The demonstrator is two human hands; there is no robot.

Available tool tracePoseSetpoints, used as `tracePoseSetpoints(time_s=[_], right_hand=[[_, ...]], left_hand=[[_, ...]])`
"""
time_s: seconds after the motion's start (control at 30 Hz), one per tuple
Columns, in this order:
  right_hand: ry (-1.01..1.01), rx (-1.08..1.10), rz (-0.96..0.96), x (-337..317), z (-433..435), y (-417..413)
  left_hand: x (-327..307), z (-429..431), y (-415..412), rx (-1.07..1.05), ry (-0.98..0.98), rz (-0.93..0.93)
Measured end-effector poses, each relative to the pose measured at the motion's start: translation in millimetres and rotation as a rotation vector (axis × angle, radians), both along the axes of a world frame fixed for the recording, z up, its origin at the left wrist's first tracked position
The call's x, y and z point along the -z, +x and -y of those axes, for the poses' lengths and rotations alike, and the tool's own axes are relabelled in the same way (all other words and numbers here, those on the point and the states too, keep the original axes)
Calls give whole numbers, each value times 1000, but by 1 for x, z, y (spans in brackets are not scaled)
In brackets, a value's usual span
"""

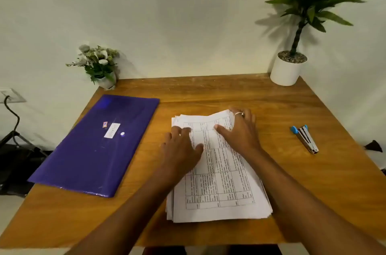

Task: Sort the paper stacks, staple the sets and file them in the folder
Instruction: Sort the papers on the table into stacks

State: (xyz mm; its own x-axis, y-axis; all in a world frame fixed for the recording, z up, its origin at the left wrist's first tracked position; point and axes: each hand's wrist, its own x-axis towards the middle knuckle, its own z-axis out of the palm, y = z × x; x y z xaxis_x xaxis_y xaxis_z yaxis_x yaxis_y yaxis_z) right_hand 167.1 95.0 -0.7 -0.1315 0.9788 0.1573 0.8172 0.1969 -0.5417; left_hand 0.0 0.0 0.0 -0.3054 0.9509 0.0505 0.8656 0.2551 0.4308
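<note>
A stack of printed paper sheets (219,183) with tables lies in the middle of the wooden table (271,96). My left hand (181,148) rests flat on the stack's upper left part, fingers spread. At the top right corner my right hand (240,129) has its thumb on the top sheet and its fingers curled round the lifted corner. A purple folder (94,150) lies shut at the left, with a small staple box (105,124) on it. A blue-tipped stapler (306,137) lies at the right.
A white pot with a tall green plant (287,71) stands at the table's back right corner. A small flower pot (98,64) sits at the back left. A wall socket and black cable (10,104) are left of the table.
</note>
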Motion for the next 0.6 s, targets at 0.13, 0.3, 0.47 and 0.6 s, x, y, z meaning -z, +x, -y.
tracePoseSetpoints(time_s=[0.13, 0.3, 0.47, 0.6], right_hand=[[-39, 8, 7, 28, 39, 8], [11, 84, -36, 33, 38, 10], [149, 112, -66, 35, 38, 12], [198, 124, -88, 33, 41, 11]], left_hand=[[29, 34, 17, -48, 13, -29], [35, 34, 18, -232, 144, -35], [35, 37, 18, -241, 278, -3], [32, 38, 19, -218, 298, 41]])
